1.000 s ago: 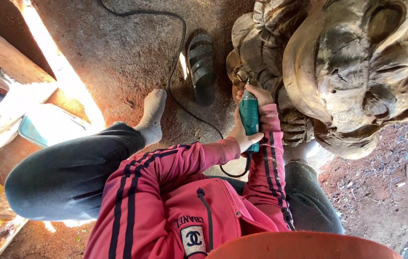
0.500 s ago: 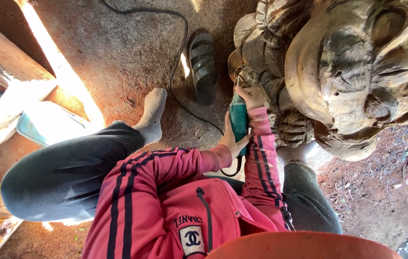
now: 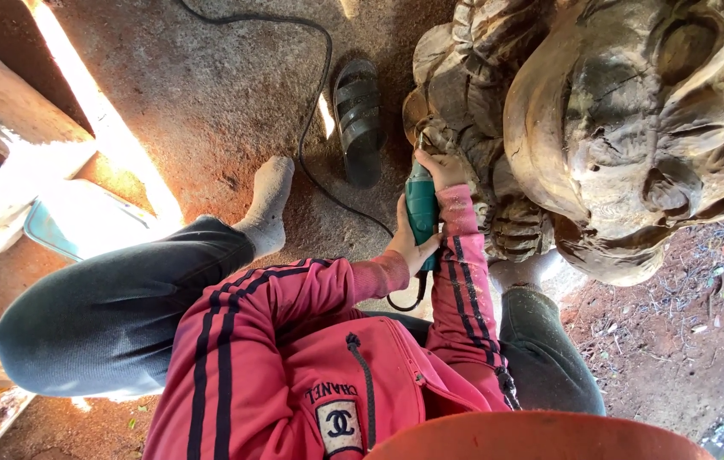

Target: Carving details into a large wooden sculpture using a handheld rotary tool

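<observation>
I sit on the ground beside a large carved wooden statue (image 3: 634,145). Both hands hold a teal power tool (image 3: 421,213) whose tip touches the carving's lower left side. My left hand (image 3: 406,245) grips the rear of the tool body, and my right hand (image 3: 444,169) wraps its front end close to the wood. Both sleeves are pink-red with dark stripes. The tool's black cord (image 3: 319,102) loops below my hands and runs off across the floor.
A dark sandal (image 3: 358,119) lies on the dirt floor next to the statue. My socked foot (image 3: 267,203) rests left of the cord. A wooden beam (image 3: 13,98) and a light blue object (image 3: 64,234) sit at the left. Reddish soil with debris (image 3: 686,341) lies at the right.
The tool and both hands have shifted slightly left along the carving; otherwise the posture is the same.
</observation>
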